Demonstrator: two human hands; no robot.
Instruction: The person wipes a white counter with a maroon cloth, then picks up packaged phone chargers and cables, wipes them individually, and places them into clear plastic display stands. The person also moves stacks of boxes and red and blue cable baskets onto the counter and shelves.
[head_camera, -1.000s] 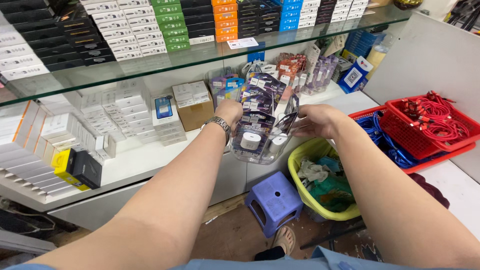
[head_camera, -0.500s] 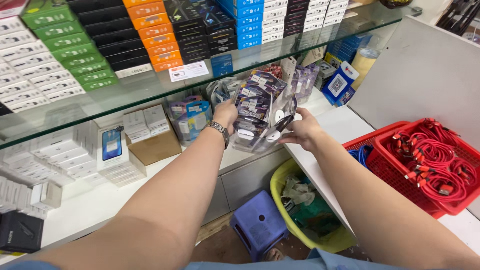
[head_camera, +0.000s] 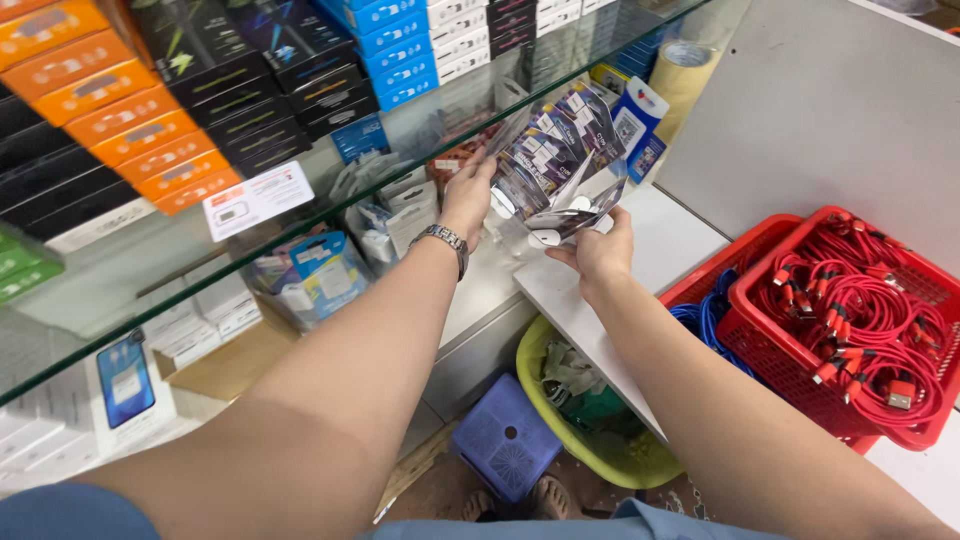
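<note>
Both hands hold one fanned stack of clear blister packs (head_camera: 552, 165) with dark purple cards, raised in front of the shelf under the glass counter top. My left hand (head_camera: 468, 195), with a metal wristwatch on its wrist, grips the stack's left edge. My right hand (head_camera: 598, 250) supports the stack from below at its right corner. The packs hang just above the white shelf (head_camera: 655, 250) and close to other packaged goods behind them.
A glass counter top (head_camera: 300, 230) carries rows of orange, black, blue and green boxes. A red basket of red cables (head_camera: 850, 320) stands right, with blue cables beside it. Below are a yellow-green tub (head_camera: 600, 465) and a blue stool (head_camera: 505, 440). White boxes fill the lower left shelf.
Both hands have carried the stack of packs farther forward and right along the shelf, and the view has followed. The grip on the stack is the same.
</note>
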